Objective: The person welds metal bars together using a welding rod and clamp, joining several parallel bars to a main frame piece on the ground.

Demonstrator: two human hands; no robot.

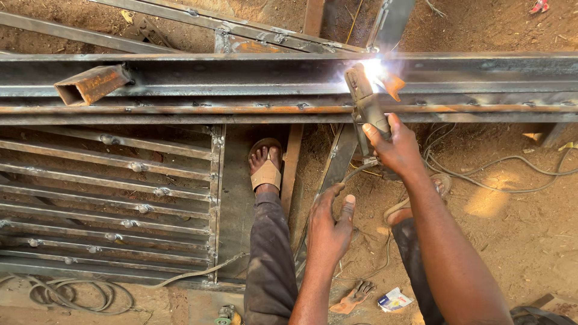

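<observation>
The right hand [394,147] is closed around the grip of a welding electrode holder [365,99], whose tip meets the long steel beam [180,84] where a bright arc [374,69] flares; the weld at this spot looks under way rather than finished, judging by the live glare. Small tack marks dot the beam's lower edge to left and right, so part of the run seems done; how much remains cannot be told. The left hand [331,225] hangs loose and half curled below the beam, thumb raised, holding nothing and touching nothing visible. A short rusty tube offcut [91,84] lies on the beam, well to the left; a barred steel frame [108,204] lies underneath; cables [494,171] trail over the dirt.
</observation>
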